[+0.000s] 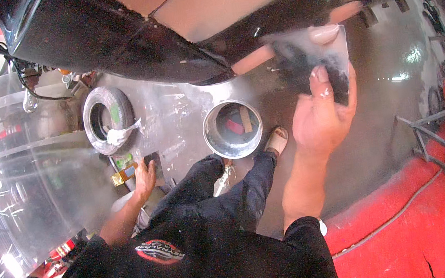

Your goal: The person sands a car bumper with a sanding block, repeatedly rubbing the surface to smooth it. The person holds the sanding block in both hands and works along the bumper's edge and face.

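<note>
Right hand [319, 117] fingers pinch a grey worn sanding sheet [314, 60] beside the round metal bucket [232, 129]; left hand [144, 178] (fingers spread loose) rests opposite.

I see a vehicle body workshop: a primed car panel [226, 2], a tyre [108, 120], a metal bucket [232, 129], stained concrete floor [386, 87].

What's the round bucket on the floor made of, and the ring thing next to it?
The bucket looks like bare metal: its rim and inner wall are silvery and catch the light, though scuffed. The ring is a small tyre, probably rubber: dull grey-black with a thick rounded wall, dusted with pale smears.
</note>
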Demonstrator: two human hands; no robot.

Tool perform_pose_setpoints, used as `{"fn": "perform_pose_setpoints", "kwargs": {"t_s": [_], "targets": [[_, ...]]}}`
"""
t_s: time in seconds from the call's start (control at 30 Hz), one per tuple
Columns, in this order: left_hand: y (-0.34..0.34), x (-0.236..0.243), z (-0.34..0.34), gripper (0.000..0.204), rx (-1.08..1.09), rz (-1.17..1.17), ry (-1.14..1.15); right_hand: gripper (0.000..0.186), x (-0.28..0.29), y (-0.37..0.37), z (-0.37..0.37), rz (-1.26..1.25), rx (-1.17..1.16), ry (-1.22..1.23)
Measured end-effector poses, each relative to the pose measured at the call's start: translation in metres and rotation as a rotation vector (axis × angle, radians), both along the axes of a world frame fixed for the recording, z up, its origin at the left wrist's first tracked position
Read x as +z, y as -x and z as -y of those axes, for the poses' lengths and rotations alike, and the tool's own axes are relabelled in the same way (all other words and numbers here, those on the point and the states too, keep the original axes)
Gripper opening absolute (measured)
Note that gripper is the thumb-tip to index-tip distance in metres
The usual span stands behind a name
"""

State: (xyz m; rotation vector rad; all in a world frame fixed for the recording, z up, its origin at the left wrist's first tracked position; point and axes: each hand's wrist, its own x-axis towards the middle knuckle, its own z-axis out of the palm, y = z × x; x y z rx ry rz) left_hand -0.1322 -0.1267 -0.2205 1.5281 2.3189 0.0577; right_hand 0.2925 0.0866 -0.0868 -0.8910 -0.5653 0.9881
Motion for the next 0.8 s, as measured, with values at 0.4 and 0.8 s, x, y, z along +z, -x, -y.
{"fn": "perform_pose_setpoints", "kwargs": {"t_s": [0.4, 0.8], "targets": [[-0.014, 0.009, -0.019, 0.029, 0.012, 0.133, 0.116, 0.038, -0.019, 0.011, -0.076, 1.464, -0.579, -0.717], [-0.004, -0.001, -0.001, 0.028, 0.054, 0.179, 0.109, 0.036, 0.003, 0.049, -0.067, 1.525, -0.582, -0.676]]}}
